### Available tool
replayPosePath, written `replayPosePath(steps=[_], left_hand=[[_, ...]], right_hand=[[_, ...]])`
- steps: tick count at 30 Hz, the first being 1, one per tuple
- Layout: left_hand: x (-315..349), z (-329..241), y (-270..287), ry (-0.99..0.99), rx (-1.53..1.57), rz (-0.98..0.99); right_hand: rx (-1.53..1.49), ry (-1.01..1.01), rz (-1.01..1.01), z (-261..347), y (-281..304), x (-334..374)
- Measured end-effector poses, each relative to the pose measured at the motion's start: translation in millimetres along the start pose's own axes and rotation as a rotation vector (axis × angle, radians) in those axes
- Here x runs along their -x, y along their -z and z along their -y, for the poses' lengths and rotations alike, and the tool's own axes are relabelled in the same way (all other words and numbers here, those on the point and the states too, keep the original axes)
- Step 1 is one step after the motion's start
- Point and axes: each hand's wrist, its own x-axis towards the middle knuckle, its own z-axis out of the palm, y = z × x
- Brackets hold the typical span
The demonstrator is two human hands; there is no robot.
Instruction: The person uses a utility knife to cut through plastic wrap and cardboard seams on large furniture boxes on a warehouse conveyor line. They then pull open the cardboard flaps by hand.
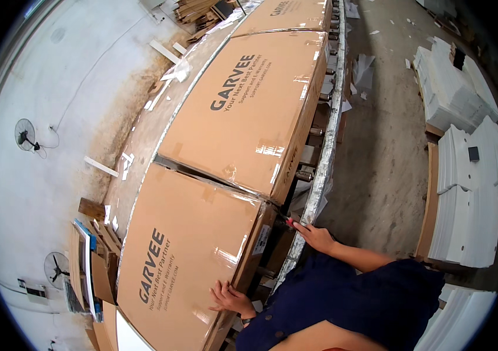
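Over to the right, across the grey floor (378,158), tall piles of white sheets (471,222), with a small dark square (474,154) on top. Over to the left, a pale wall (67,70) with round fans (25,134), and a messy heap of flat brown boards (105,263). Right in front of the near box (196,234), a middle box (237,111), with only a thin gap between; past that, a far box (284,17).

Hard, scuffed metal for the long rail (319,193), with round, shiny rollers (304,175) beside it. Thin, crinkly clear plastic (363,70) on the floor. Stiff, smooth cardboard for the boxes, all flat and wide.

Near box: lying flat in the row, closest to the body, brown with big dark letters, shiny tape and a white label (262,240) on its side. Left hand (231,298) spread out on its top, near the edge. Right hand (316,237) curled around a small red-handled tool (289,222), by its far right corner.
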Motion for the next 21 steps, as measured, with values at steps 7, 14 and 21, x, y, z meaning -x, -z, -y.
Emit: replayPosePath(steps=[7, 14, 21], left_hand=[[2, 1, -5, -0.031, -0.013, -0.027], [1, 4, -9, -0.066, -0.029, -0.057], [-1, -3, -4, -0.053, -0.026, -0.047]], right_hand=[[-0.096, 0.089, -0.161, -11, -6, -21], [0.099, -0.010, 0.226, -12, 1, -22], [0.061, -0.162, 0.550, -13, 21, -11]])
